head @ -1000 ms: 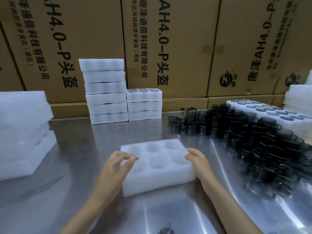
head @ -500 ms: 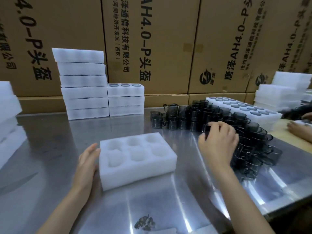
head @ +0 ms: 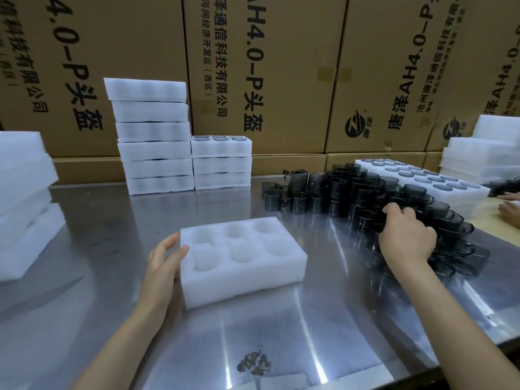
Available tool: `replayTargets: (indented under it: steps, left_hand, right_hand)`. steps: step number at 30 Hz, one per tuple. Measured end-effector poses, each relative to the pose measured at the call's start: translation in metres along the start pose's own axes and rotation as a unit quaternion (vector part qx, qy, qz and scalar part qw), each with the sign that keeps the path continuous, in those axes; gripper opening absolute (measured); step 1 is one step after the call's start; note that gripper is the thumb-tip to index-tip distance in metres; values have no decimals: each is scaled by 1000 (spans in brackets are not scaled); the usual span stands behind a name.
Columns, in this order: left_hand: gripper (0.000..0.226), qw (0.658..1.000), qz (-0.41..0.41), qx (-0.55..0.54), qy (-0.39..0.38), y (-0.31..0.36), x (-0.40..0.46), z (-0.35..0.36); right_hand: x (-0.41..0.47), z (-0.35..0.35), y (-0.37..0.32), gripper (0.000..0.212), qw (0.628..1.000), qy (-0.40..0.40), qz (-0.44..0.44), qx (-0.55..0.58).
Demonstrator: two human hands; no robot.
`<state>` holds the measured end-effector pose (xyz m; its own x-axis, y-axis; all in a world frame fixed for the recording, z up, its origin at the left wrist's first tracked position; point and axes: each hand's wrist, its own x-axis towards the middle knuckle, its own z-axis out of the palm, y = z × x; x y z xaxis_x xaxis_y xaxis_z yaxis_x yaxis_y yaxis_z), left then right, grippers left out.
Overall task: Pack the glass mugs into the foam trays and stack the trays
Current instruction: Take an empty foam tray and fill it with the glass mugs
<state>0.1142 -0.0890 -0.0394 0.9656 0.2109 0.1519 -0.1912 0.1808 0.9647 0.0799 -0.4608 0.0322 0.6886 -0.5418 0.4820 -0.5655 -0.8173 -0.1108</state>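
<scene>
The left hand rests open-fingered against the empty foam tray, likely steadying it for loading. The right hand curls onto the glass mugs heaped just beyond it on the tabletop.

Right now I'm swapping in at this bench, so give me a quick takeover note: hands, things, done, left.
Left hand: open, flat against the left side of the empty tray.
Right hand: in the mug pile, fingers curled; grip hidden.
Done: two stacks of trays at the back, the shorter stack showing mugs on top.
Left: fill all six pockets, stack the tray.
</scene>
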Motion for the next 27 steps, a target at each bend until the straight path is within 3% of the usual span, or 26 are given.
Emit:
replayTargets:
  steps: [4, 7, 11, 14, 21, 24, 27]
  left_hand:
    - [34, 1000, 2, 5, -1, 0, 0, 1]
    - [33, 1000, 1, 3, -8, 2, 0, 1]
    - [56, 1000, -9, 6, -18, 6, -2, 2]
    - [58, 1000, -9, 1, -18, 7, -4, 2]
    - [47, 1000, -12, 1, -25, 9, -5, 1]
    - [52, 1000, -11, 6, -25, 11, -7, 2]
    - [55, 1000, -15, 12, -22, 13, -9, 3]
  right_hand:
    - [2, 6, 3, 40, 998, 49, -45, 17]
    - [0, 5, -4, 44, 984, 112, -95, 99]
    - [-10, 5, -34, 43, 953, 174, -199, 145]
    - [-24, 18, -59, 43, 946, 134, -244, 165]
    - [-33, 47, -83, 28, 961, 9, -254, 112]
    - [-30, 42, -85, 16, 963, 17, -259, 76]
    - [-24, 30, -89, 9, 956, 27, -262, 129]
